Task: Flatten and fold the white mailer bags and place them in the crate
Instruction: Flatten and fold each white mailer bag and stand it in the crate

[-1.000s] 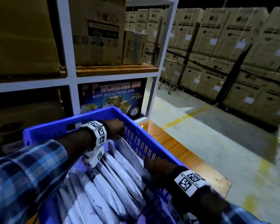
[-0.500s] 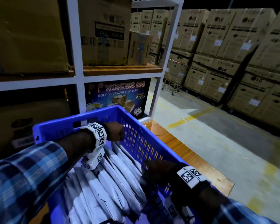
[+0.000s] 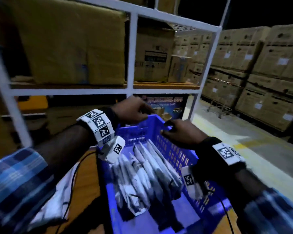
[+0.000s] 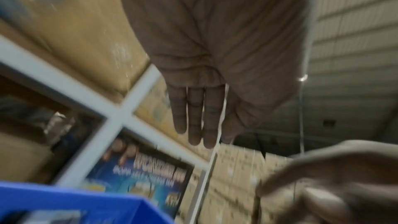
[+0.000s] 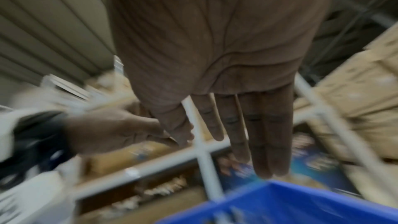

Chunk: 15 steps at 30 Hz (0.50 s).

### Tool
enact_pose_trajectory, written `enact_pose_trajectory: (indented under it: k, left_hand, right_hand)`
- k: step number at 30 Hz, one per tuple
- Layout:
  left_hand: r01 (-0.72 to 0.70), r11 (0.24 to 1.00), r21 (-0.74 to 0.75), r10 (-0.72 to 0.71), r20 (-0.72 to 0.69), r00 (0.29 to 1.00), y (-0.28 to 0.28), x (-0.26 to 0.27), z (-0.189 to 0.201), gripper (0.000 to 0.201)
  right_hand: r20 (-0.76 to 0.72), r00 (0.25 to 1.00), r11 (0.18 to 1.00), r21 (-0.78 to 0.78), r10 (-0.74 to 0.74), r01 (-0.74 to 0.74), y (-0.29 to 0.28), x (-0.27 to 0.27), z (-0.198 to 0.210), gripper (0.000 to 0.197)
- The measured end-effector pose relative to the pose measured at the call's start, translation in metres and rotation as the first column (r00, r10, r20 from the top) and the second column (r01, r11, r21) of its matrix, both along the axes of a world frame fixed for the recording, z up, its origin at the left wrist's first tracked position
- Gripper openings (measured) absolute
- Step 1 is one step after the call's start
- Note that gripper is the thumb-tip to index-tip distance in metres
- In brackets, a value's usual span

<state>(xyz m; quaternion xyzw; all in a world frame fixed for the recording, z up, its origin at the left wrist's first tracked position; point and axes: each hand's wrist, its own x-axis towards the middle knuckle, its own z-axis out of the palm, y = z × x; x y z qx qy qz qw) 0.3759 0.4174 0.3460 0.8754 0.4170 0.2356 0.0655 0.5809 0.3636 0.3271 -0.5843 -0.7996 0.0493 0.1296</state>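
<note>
So both hands are up over the far end of the blue crate right now and neither one is holding anything. The left hand hovers just above the far rim, the right hand sits a bit lower over the right-hand wall, and from the wrist views the fingers on both are out straight, so each grip is released. The white mailer bags are in the crate, folded and standing on edge in a row leaning against each other. One more white bag lies crumpled on the wooden surface left of the crate, with a black cable running over it. Behind is a white shelf rack full of cardboard boxes, and more stacked boxes off to the right across the concrete floor. Everything's kind of blurry.
</note>
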Motion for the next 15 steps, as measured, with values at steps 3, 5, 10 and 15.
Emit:
enact_pose_trajectory:
  k: [3,5,10,15]
  left_hand:
    - [-0.117,0.989,0.096,0.107,0.104,0.989,-0.063,-0.031,0.002,0.025]
    - [-0.191,0.975,0.117,0.177,0.123,0.976,-0.105,-0.055,-0.005,0.026]
    - [-0.410,0.909,0.079,0.406,0.065,0.912,-0.206,-0.125,-0.039,0.036]
    - [-0.626,0.778,-0.054,0.627,0.013,0.779,-0.286,-0.194,-0.099,0.029]
  right_hand:
    - [-0.077,0.991,0.989,0.108,0.112,-0.104,-0.026,-0.028,0.015,0.038]
    - [-0.129,0.972,0.973,0.148,0.197,-0.178,-0.045,-0.054,0.017,0.036]
    - [-0.207,0.889,0.905,0.223,0.408,-0.363,-0.096,-0.126,0.006,0.029]
    - [-0.218,0.833,0.858,0.202,0.509,-0.472,-0.133,-0.190,-0.022,0.031]
